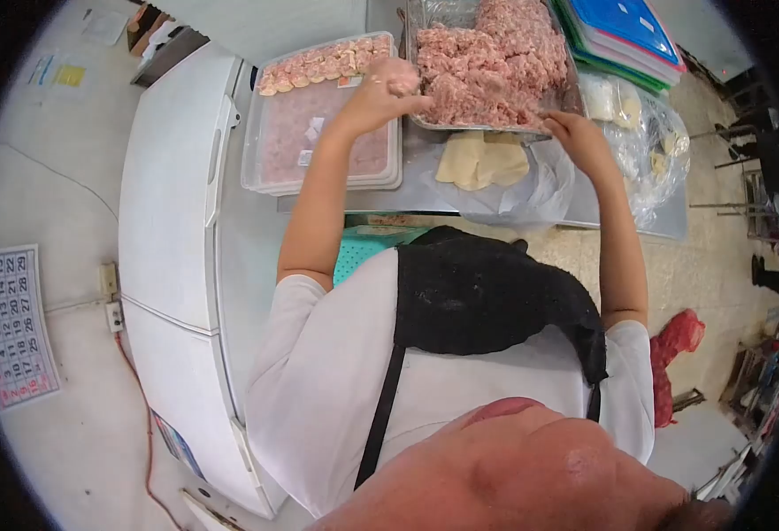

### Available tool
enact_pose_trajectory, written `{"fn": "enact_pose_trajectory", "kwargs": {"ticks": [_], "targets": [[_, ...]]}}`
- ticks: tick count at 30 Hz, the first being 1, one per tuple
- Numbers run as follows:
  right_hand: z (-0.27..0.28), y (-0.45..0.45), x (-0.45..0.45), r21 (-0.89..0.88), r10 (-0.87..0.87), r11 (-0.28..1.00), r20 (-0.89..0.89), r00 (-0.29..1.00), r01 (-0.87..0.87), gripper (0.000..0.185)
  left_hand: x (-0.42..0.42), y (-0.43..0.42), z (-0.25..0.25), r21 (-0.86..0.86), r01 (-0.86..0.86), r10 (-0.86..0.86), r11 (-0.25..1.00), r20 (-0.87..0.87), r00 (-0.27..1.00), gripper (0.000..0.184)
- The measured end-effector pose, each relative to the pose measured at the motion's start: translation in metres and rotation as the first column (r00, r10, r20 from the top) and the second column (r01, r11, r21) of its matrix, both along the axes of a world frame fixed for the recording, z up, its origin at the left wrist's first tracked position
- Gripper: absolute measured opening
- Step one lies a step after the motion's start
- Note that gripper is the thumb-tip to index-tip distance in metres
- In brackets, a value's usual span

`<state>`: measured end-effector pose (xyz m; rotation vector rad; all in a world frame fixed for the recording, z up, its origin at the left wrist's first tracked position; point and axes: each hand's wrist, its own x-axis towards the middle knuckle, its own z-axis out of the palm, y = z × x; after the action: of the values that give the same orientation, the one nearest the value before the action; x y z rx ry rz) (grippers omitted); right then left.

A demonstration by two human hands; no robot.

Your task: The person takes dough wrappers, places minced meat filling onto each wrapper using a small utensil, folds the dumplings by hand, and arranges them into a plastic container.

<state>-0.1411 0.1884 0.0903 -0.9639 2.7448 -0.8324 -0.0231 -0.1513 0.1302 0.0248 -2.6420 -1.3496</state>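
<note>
My left hand (pixel 371 104) is above the gap between a clear plastic container (pixel 394 168) and a metal tray (pixel 495 130). Its fingers are curled round a pinkish lump of ground meat (pixel 400 76), with the thumb pointing right. Rows of small filled dumplings (pixel 318 66) lie along the far part of the container's lid-like top layer. A large heap of ground meat (pixel 487 75) fills the tray. At the tray's near right corner, my right hand (pixel 579 142) has its fingers pinched together at the meat's edge; whatever they hold is hidden.
Pale dough wrappers (pixel 482 161) lie on a plastic bag (pixel 544 190) in front of the tray. To the right are more bagged wrappers (pixel 624 106) and stacked coloured lids (pixel 624 35). A white refrigerator (pixel 172 195) stands left. A teal basket (pixel 358 252) sits below the table.
</note>
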Motion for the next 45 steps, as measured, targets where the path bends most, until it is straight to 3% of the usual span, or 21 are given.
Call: {"fn": "enact_pose_trajectory", "kwargs": {"ticks": [1, 2, 5, 6, 10, 13, 16, 18, 22, 24, 26, 29, 31, 34, 35, 36, 39, 42, 44, 45], "targets": [[-0.004, 0.007, 0.004, -0.094, -0.025, 0.995, -0.004, 1.0, 0.024, 0.034, 0.006, -0.012, 0.001, 0.068, -0.007, 0.004, 0.998, 0.037, 0.999, 0.06], [-0.01, 0.013, 0.009, -0.271, -0.031, 0.962, 0.004, 1.0, 0.031, 0.035, 0.01, -0.03, -0.005, 0.004, -0.046, 0.046, 0.999, 0.051, 0.998, 0.059], [0.006, 0.017, 0.036, -0.345, -0.094, 0.918, 0.291, 0.952, 0.196, 0.034, 0.012, -0.073, -0.039, -0.217, -0.147, 0.165, 0.965, 0.066, 0.984, 0.055], [0.005, 0.016, 0.045, -0.399, -0.084, 0.896, 0.281, 0.956, 0.196, 0.033, 0.013, -0.077, -0.043, -0.308, -0.163, 0.19, 0.937, 0.062, 0.98, 0.054], [0.007, 0.021, 0.067, -0.422, -0.124, 0.858, 0.383, 0.915, 0.292, 0.032, 0.001, -0.077, -0.051, -0.454, -0.194, 0.195, 0.87, -0.045, 0.98, 0.055], [0.002, 0.031, 0.07, -0.457, -0.124, 0.827, 0.419, 0.9, 0.327, 0.031, -0.011, -0.06, -0.046, -0.349, -0.26, 0.222, 0.9, -0.147, 0.964, 0.067], [0.016, 0.042, 0.07, -0.42, -0.14, 0.819, 0.512, 0.847, 0.39, 0.03, -0.019, -0.055, -0.054, -0.251, -0.209, 0.176, 0.945, -0.148, 0.973, 0.076], [0.024, 0.047, 0.069, -0.373, -0.155, 0.825, 0.574, 0.804, 0.425, 0.031, -0.025, -0.056, -0.058, -0.379, -0.228, 0.146, 0.897, -0.231, 0.962, 0.08], [-0.01, 0.054, 0.046, -0.423, -0.078, 0.875, 0.359, 0.93, 0.237, 0.032, -0.038, -0.054, -0.058, -0.467, -0.216, 0.118, 0.858, -0.231, 0.966, 0.08], [-0.018, 0.056, 0.029, -0.403, -0.043, 0.9, 0.296, 0.954, 0.166, 0.036, -0.036, -0.057, -0.057, -0.419, -0.166, 0.094, 0.892, -0.189, 0.978, 0.078], [-0.004, 0.055, 0.016, -0.253, -0.053, 0.962, 0.199, 0.978, 0.104, 0.038, -0.029, -0.048, -0.048, -0.377, -0.132, 0.052, 0.917, -0.214, 0.976, 0.069], [0.01, 0.06, -0.025, 0.087, 0.045, 0.995, -0.05, 0.998, -0.04, 0.033, -0.004, -0.015, -0.024, -0.666, -0.234, 0.128, 0.708, -0.205, 0.97, 0.055], [0.028, 0.052, -0.046, 0.308, 0.126, 0.948, -0.147, 0.981, -0.075, 0.032, 0.009, 0.038, 0.0, -0.423, -0.243, 0.18, 0.873, -0.185, 0.966, 0.042], [0.01, 0.032, -0.084, 0.25, 0.259, 0.953, -0.379, 0.889, -0.171, 0.022, 0.015, 0.105, -0.024, -0.087, -0.167, 0.153, 0.982, -0.141, 0.978, 0.026], [-0.002, 0.025, -0.089, 0.227, 0.307, 0.948, -0.459, 0.834, -0.224, 0.02, 0.017, 0.122, -0.032, -0.126, -0.114, 0.104, 0.985, -0.081, 0.991, 0.026], [-0.016, 0.018, -0.082, 0.234, 0.357, 0.932, -0.469, 0.808, -0.277, 0.019, 0.018, 0.135, -0.041, -0.159, -0.059, 0.056, 0.985, -0.019, 0.998, 0.025], [-0.034, 0.012, -0.063, 0.235, 0.485, 0.874, -0.491, 0.724, -0.425, 0.015, 0.015, 0.152, -0.088, -0.408, -0.137, 0.212, 0.903, 0.145, 0.966, 0.025], [-0.01, 0.028, -0.066, 0.28, 0.564, 0.825, -0.423, 0.709, -0.49, 0.016, 0.017, 0.163, -0.134, -0.505, -0.511, 0.437, 0.696, -0.266, 0.859, 0.024], [0.013, 0.034, -0.086, 0.415, 0.569, 0.804, -0.323, 0.756, -0.427, 0.016, 0.023, 0.162, -0.143, -0.453, -0.47, 0.391, 0.758, -0.261, 0.882, 0.024], [0.017, 0.033, -0.095, 0.41, 0.561, 0.813, -0.362, 0.745, -0.413, 0.017, 0.026, 0.162, -0.146, -0.424, -0.448, 0.368, 0.787, -0.261, 0.892, 0.023]]}}
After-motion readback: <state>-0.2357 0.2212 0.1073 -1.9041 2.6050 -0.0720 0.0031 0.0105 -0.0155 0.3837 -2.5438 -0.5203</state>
